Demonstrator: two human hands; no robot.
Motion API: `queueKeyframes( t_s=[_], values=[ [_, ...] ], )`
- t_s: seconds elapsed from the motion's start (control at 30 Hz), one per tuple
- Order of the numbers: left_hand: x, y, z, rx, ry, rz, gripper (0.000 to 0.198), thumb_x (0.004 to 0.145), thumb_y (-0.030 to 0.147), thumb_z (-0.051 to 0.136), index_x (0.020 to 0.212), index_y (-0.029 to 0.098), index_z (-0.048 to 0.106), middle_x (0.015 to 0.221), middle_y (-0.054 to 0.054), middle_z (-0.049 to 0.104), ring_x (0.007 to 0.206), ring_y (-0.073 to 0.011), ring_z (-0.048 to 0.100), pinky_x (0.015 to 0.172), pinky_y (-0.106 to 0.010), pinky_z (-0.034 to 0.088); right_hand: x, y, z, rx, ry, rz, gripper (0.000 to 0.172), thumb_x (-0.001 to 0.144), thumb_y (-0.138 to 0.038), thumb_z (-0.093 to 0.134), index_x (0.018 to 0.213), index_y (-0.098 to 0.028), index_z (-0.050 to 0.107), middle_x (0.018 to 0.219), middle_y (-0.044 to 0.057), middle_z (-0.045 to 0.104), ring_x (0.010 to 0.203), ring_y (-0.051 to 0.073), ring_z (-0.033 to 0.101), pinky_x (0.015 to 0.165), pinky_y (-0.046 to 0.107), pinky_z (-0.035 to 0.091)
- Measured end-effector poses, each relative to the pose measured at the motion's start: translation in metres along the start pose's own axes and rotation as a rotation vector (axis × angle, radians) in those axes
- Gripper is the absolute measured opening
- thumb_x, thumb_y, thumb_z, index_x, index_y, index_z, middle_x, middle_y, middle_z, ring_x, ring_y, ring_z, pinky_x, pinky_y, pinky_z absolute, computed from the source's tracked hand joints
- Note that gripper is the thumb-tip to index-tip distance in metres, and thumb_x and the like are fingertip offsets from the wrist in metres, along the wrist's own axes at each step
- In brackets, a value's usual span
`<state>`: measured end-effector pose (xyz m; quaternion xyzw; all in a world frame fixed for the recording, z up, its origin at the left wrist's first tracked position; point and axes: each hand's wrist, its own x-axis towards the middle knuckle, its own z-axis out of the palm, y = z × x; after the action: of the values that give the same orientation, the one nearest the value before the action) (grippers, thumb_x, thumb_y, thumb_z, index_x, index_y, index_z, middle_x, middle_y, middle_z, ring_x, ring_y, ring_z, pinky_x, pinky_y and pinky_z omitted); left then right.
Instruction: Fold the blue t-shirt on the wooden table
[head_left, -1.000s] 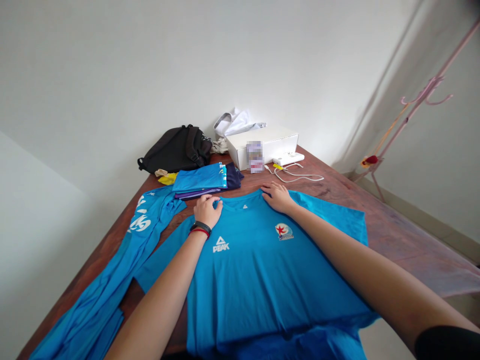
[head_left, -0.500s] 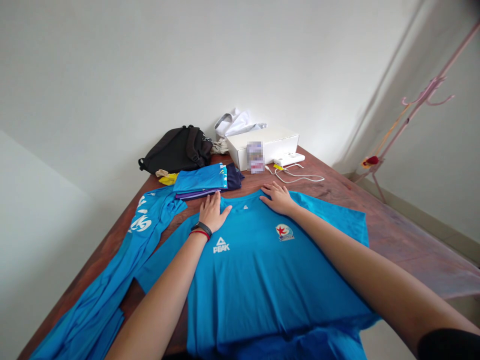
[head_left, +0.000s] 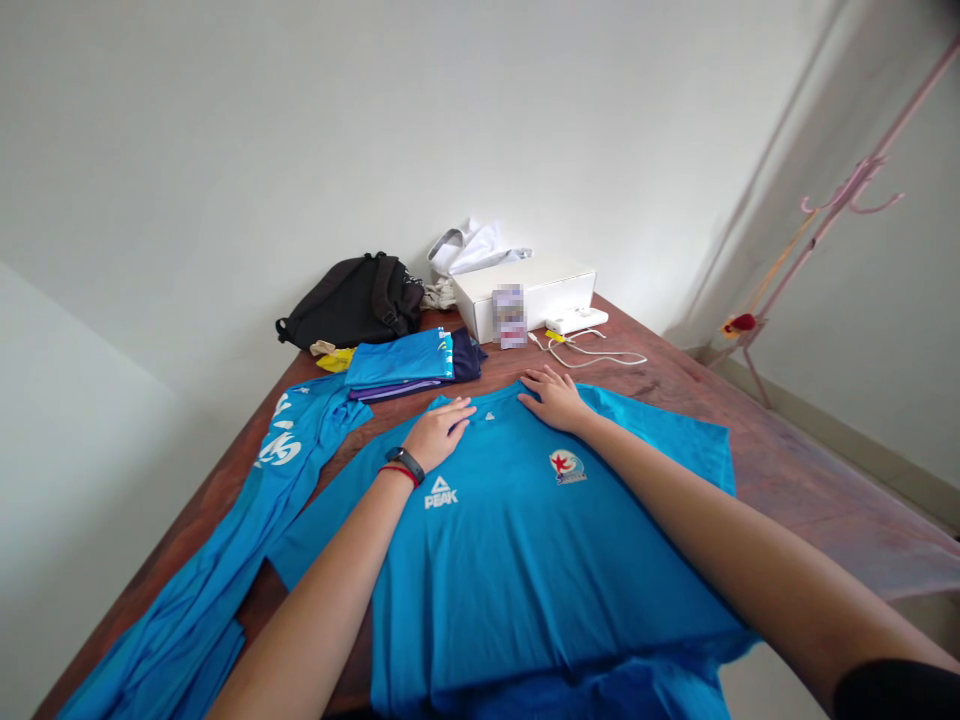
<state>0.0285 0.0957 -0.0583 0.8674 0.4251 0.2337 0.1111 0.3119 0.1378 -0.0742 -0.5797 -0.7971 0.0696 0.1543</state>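
Observation:
A blue T-shirt (head_left: 525, 560) with a white logo and a round badge lies spread face up on the brown table (head_left: 795, 480). My left hand (head_left: 439, 432) rests flat on it just left of the collar, fingers stretched toward the neckline. A black band and a red cord circle that wrist. My right hand (head_left: 553, 397) lies flat on the shirt's right shoulder by the collar, fingers spread. Neither hand holds anything.
More blue garments (head_left: 247, 530) trail down the table's left side. A folded stack of clothes (head_left: 409, 362) sits beyond the collar. Behind it are a black backpack (head_left: 349, 300), a white box (head_left: 525, 290), a white power bank with cable (head_left: 581, 325) and a pink coat stand (head_left: 832, 210).
My left hand has uncurled from a loose fist at the collar, flattened, and slid right along the neckline. My right hand has stayed in place.

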Motion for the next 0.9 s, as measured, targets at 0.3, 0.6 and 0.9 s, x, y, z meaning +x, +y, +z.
queueKeyframes(
  t_s=[0.3, 0.6, 0.9],
  values=[
    [-0.0028, 0.0050, -0.0029, 0.206, -0.165, -0.117, 0.055, 0.101, 0.051, 0.043, 0.150, 0.028, 0.045, 0.163, -0.007, 0.028, 0.152, -0.0307, 0.020, 0.121, -0.052, 0.022, -0.0004, -0.0008, -0.0011, -0.009, -0.021, 0.004, 0.054, 0.101, -0.051, 0.039, 0.149, -0.028, 0.047, 0.159, 0.005, 0.039, 0.150, 0.037, 0.021, 0.116, 0.067, 0.020],
    [-0.0045, 0.0075, -0.0010, 0.285, -0.178, -0.175, 0.053, 0.101, 0.053, 0.041, 0.151, 0.036, 0.042, 0.165, -0.003, 0.024, 0.152, -0.0337, 0.015, 0.120, -0.060, 0.018, 0.0003, 0.0000, 0.0000, -0.002, -0.021, 0.010, 0.056, 0.101, -0.053, 0.037, 0.149, -0.028, 0.046, 0.159, 0.005, 0.038, 0.151, 0.037, 0.020, 0.115, 0.067, 0.020],
    [-0.0053, 0.0050, 0.0021, 0.288, -0.128, -0.238, 0.053, 0.099, 0.056, 0.046, 0.149, 0.040, 0.045, 0.165, -0.003, 0.025, 0.152, -0.0364, 0.016, 0.119, -0.064, 0.017, 0.0014, 0.0013, 0.0024, -0.003, -0.017, 0.010, 0.054, 0.101, -0.052, 0.038, 0.149, -0.029, 0.047, 0.159, 0.005, 0.038, 0.150, 0.037, 0.020, 0.116, 0.066, 0.020]
  ],
)
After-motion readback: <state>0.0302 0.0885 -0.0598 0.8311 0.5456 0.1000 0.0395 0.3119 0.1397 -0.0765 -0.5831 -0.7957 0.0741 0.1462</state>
